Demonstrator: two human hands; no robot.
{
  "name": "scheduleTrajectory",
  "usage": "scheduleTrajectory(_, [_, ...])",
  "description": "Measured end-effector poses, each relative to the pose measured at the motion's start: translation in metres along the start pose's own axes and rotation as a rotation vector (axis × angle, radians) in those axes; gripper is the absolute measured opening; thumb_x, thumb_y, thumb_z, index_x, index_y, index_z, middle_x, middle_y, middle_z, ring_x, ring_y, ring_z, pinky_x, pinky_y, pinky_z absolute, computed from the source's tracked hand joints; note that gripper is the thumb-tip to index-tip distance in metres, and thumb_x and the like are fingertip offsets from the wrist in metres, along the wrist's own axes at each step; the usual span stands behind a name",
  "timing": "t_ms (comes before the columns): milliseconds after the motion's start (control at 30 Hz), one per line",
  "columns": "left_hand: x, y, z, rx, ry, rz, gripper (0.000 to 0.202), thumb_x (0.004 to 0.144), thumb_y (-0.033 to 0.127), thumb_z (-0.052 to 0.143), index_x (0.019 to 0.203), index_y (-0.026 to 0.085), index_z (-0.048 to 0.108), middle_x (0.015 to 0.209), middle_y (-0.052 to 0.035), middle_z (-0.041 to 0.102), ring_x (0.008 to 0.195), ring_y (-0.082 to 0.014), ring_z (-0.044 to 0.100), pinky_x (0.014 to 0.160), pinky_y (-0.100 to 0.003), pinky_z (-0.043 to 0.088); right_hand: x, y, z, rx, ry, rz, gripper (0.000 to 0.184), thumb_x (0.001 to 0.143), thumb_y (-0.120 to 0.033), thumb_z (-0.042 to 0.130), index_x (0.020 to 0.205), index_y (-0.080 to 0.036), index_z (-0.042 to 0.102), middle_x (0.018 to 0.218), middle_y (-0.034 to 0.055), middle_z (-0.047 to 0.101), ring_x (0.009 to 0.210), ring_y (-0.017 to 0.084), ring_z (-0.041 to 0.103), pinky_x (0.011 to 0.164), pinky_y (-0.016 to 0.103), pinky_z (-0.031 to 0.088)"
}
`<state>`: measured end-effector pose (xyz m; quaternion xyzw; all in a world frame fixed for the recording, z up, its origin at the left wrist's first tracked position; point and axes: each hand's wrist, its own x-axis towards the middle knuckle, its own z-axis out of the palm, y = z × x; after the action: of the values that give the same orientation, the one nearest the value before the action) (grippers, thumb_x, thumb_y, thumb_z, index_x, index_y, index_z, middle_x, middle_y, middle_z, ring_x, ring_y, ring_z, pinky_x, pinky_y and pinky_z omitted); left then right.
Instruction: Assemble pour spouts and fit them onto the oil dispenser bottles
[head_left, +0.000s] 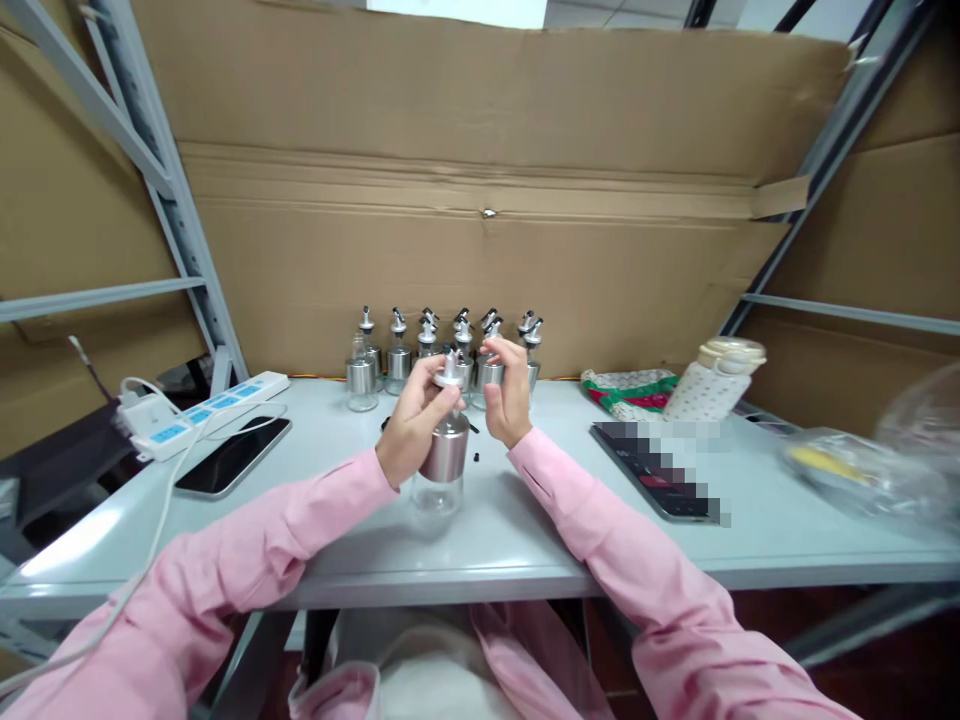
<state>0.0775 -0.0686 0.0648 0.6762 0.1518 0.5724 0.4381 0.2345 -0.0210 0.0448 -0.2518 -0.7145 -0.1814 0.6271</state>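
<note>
Upright on the table in front of me stands a glass oil bottle [444, 455] with a brushed metal sleeve and a clear base. My left hand [417, 415] is closed around the grey pour spout [450, 370] at its top, thumb and fingers on either side. To the right of the bottle, my right hand [510, 390] is raised with fingers curved and apart, holding nothing visible. Small black parts lie near the bottle, one a tiny black piece [476, 457]. Behind my hands are several similar bottles [361, 378], most topped with spouts; the front left one shows no spout.
A power strip [217, 412] with a white cable and a dark phone [234, 458] lie at the left. On the right are another phone [652, 470], a patterned cloth [626, 392], a white speckled jar [709, 380] and a clear plastic bag [862, 475]. Cardboard [480, 260] walls the back.
</note>
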Motion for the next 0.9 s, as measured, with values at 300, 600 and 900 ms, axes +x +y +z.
scheduleTrajectory(300, [-0.028, -0.004, 0.010, -0.096, -0.095, -0.012, 0.029, 0.084, 0.038, 0.050, 0.107, 0.023, 0.043, 0.088, -0.0005, 0.050, 0.076, -0.0123, 0.052, 0.071, -0.026, 0.044, -0.002, -0.018, -0.001, 0.113, -0.047, -0.255, 0.043, 0.089, -0.046, 0.023, 0.121, -0.022, 0.040, 0.101, 0.0098, 0.054, 0.093, 0.022, 0.055, 0.074, 0.040, 0.049])
scheduleTrajectory(600, [-0.032, -0.018, 0.012, -0.152, -0.083, -0.058, 0.034, 0.083, 0.044, 0.049, 0.108, 0.023, 0.040, 0.078, 0.0008, 0.053, 0.067, -0.0128, 0.056, 0.066, -0.028, 0.047, -0.011, -0.011, 0.000, 0.087, -0.211, -0.175, 0.053, 0.086, -0.056, 0.016, 0.114, -0.021, 0.044, 0.093, 0.0101, 0.060, 0.086, 0.023, 0.060, 0.071, 0.039, 0.049])
scheduleTrajectory(900, [-0.032, -0.014, 0.010, -0.170, -0.079, -0.153, 0.039, 0.077, 0.048, 0.054, 0.099, 0.017, 0.046, 0.070, -0.0004, 0.056, 0.063, -0.0133, 0.056, 0.063, -0.026, 0.046, -0.005, -0.016, -0.002, 0.115, -0.168, -0.288, 0.047, 0.087, -0.050, 0.021, 0.116, -0.021, 0.043, 0.094, 0.0103, 0.060, 0.086, 0.023, 0.060, 0.069, 0.038, 0.049])
